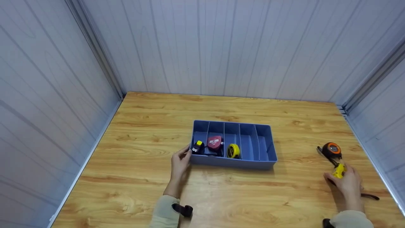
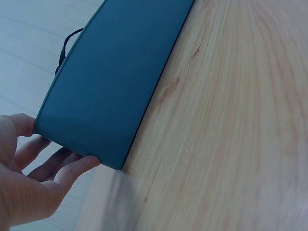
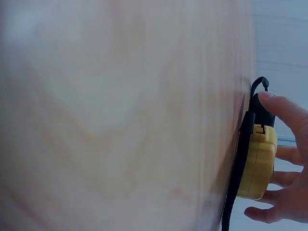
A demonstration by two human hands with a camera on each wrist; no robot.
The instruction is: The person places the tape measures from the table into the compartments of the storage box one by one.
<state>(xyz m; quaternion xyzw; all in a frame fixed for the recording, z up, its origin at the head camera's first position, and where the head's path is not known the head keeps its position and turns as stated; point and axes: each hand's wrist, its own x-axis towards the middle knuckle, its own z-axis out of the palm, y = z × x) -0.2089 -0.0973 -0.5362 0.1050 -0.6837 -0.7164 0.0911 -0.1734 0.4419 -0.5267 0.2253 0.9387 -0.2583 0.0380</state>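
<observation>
A blue divided box [image 1: 234, 163] sits on the wooden table. My left hand [image 1: 181, 161] holds its left end near the front corner; in the left wrist view, fingertips [image 2: 89, 161] touch the box's end wall [image 2: 103, 91]. From the left, its compartments hold a black tape measure with a yellow top [image 1: 198, 146], a red tape measure [image 1: 215, 143] and a round yellow tape measure [image 1: 233, 151]. At the right, my right hand [image 1: 349, 183] grips another yellow tape measure [image 1: 339, 171] with thumb and fingers on opposite sides; its black strap [image 3: 237, 173] hangs along the tabletop.
Just beyond my right hand lies a black and orange tape measure [image 1: 332, 149] with a dark strap. The two compartments at the box's right hold nothing visible. Pale panel walls [image 1: 215, 47] enclose the table [image 1: 152, 123] at the back and both sides.
</observation>
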